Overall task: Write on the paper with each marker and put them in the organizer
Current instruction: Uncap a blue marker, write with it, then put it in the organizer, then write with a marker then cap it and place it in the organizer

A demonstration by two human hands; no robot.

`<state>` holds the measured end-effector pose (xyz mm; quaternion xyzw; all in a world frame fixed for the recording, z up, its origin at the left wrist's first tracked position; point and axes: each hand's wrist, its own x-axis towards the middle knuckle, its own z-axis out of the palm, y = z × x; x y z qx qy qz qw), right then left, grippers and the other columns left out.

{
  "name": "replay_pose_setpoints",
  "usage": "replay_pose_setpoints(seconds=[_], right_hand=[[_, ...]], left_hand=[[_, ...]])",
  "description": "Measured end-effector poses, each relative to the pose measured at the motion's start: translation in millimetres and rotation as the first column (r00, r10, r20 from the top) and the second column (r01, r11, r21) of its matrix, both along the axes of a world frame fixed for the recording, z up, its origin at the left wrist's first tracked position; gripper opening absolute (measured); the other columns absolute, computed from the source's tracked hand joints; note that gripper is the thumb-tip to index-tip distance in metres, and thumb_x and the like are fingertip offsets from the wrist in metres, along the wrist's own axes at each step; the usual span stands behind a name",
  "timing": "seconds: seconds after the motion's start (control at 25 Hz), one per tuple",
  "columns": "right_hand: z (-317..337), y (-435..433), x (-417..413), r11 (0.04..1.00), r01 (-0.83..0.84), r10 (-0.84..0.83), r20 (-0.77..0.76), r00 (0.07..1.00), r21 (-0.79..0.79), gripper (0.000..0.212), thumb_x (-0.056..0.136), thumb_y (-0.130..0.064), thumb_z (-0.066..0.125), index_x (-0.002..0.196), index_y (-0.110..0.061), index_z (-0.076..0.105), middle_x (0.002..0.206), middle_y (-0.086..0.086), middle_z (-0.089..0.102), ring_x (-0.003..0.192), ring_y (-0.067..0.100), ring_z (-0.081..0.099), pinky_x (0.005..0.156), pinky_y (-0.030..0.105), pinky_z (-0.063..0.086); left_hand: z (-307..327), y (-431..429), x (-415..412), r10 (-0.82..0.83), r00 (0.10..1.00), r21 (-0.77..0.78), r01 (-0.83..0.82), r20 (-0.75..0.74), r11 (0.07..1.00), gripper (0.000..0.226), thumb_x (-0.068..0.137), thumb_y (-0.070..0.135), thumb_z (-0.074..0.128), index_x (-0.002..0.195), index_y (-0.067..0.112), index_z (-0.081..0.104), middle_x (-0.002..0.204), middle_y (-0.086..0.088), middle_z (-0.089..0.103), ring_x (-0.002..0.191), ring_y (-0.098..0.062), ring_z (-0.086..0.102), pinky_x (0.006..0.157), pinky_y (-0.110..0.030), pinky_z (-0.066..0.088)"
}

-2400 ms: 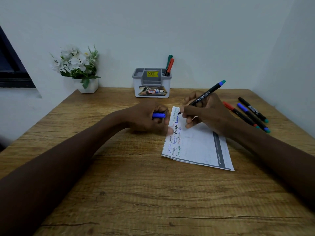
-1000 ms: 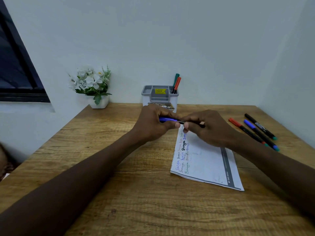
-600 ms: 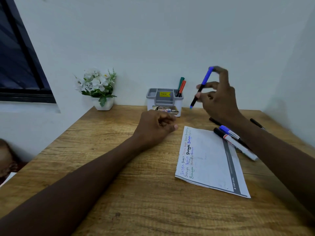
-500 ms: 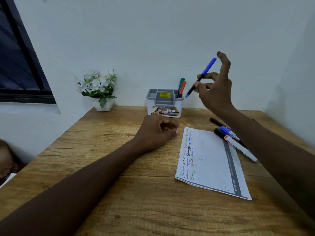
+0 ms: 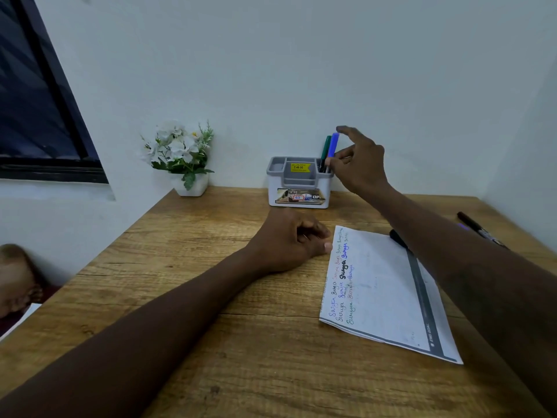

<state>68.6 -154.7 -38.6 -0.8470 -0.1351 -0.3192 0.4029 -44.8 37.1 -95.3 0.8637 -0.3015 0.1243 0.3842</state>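
Observation:
The grey and white organizer (image 5: 298, 188) stands at the back of the wooden table against the wall. A green marker (image 5: 326, 146) stands in its right compartment, and beside it a blue-capped marker (image 5: 333, 144) stands with its lower end inside. My right hand (image 5: 360, 164) is at that compartment, index fingertip over the blue cap and thumb against the barrel. My left hand (image 5: 289, 239) rests curled on the table, thumb touching the left edge of the paper (image 5: 382, 288). The paper carries several coloured written words along its left side.
A black marker (image 5: 397, 236) lies behind the paper, mostly hidden by my right forearm. Another dark marker (image 5: 479, 229) lies near the table's right edge. A white pot of flowers (image 5: 187, 164) stands back left. Part of another person (image 5: 15, 276) shows at the lower left.
My hands capped the blue marker. The right hand then lifted it, turned it upright and carried it down into the organizer's right compartment. The left hand settled beside the paper.

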Motion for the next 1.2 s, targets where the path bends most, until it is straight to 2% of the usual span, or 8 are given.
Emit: replay_pose_setpoints(seconds=[0.12,0.24,0.36,0.52,0.64,0.84,1.04,1.2], right_hand=[[-2,-4,0,0.999,0.001,0.000,0.010,1.000,-0.039,0.055,0.085,-0.012,0.075,0.138,-0.018,0.065,0.086,0.002,0.081,0.075,0.003,0.071,0.110,0.035,0.049],[-2,-13,2,0.995,0.055,-0.056,-0.001,0.998,-0.081,0.046,0.088,-0.007,0.065,0.133,-0.011,0.069,0.099,0.007,0.082,0.099,0.017,0.075,0.114,0.035,0.044],[-7,-27,-7,0.994,0.060,-0.067,-0.081,0.994,-0.094,0.035,0.088,-0.005,0.061,0.119,-0.005,0.076,0.101,0.013,0.081,0.100,0.028,0.076,0.104,0.043,0.055],[-8,-60,-33,0.998,0.025,-0.035,-0.163,0.986,-0.063,0.016,0.085,-0.003,0.071,0.095,-0.007,0.082,0.079,0.011,0.078,0.075,0.023,0.077,0.081,0.037,0.065],[-7,-99,-53,0.984,0.075,-0.112,-0.233,0.966,-0.163,0.005,0.084,-0.013,0.080,0.088,-0.013,0.084,0.068,-0.004,0.073,0.058,-0.002,0.069,0.066,0.021,0.060],[-16,-138,-70,0.917,0.211,-0.328,-0.337,0.882,-0.338,0.004,0.081,-0.018,0.080,0.079,-0.019,0.084,0.085,-0.002,0.079,0.071,0.001,0.061,0.061,0.014,0.040],[-22,-139,-69,0.884,0.178,-0.394,-0.483,0.782,-0.433,0.014,0.079,-0.027,0.079,0.083,-0.014,0.084,0.087,0.003,0.079,0.084,0.018,0.070,0.070,0.031,0.057],[-21,-137,-68,0.906,0.151,-0.350,-0.501,0.791,-0.395,0.011,0.078,-0.029,0.082,0.078,-0.019,0.083,0.090,-0.002,0.080,0.086,0.014,0.069,0.076,0.035,0.061]], left_hand=[[0,0,0,-0.002,1.000,0.010,0.002,0.002,1.000,0.029,0.083,0.029,0.084,0.108,0.015,0.080,0.105,0.005,0.079,0.086,-0.005,0.072,0.076,-0.019,0.059],[0,0,0,-0.002,1.000,0.021,0.002,0.013,1.000,0.028,0.082,0.028,0.084,0.107,0.015,0.080,0.104,0.006,0.079,0.086,-0.004,0.072,0.076,-0.019,0.059],[-2,0,0,-0.001,1.000,0.012,0.001,0.020,1.000,0.028,0.082,0.027,0.085,0.106,0.015,0.081,0.102,0.006,0.079,0.084,-0.004,0.073,0.076,-0.020,0.060],[-2,-1,-1,0.011,0.999,0.021,-0.012,0.034,1.000,0.026,0.082,0.026,0.085,0.105,0.016,0.081,0.101,0.007,0.079,0.085,-0.002,0.072,0.076,-0.016,0.058],[-2,-3,-2,0.016,0.999,0.024,-0.017,0.050,1.000,0.024,0.083,0.026,0.085,0.105,0.018,0.082,0.098,0.010,0.079,0.084,-0.002,0.072,0.074,-0.014,0.056],[-3,-6,-1,0.004,0.999,0.073,-0.008,0.048,0.997,0.022,0.084,0.032,0.082,0.105,0.023,0.081,0.101,0.013,0.078,0.088,0.004,0.070,0.075,-0.015,0.056],[-2,-6,-1,0.014,0.999,0.081,-0.018,0.047,0.997,0.022,0.084,0.035,0.082,0.104,0.027,0.081,0.102,0.014,0.078,0.091,0.008,0.068,0.078,-0.018,0.057],[0,-6,-4,-0.050,0.999,0.148,0.046,0.020,0.988,0.034,0.080,0.047,0.082,0.109,0.029,0.080,0.110,0.017,0.076,0.096,0.011,0.065,0.073,-0.004,0.046]])
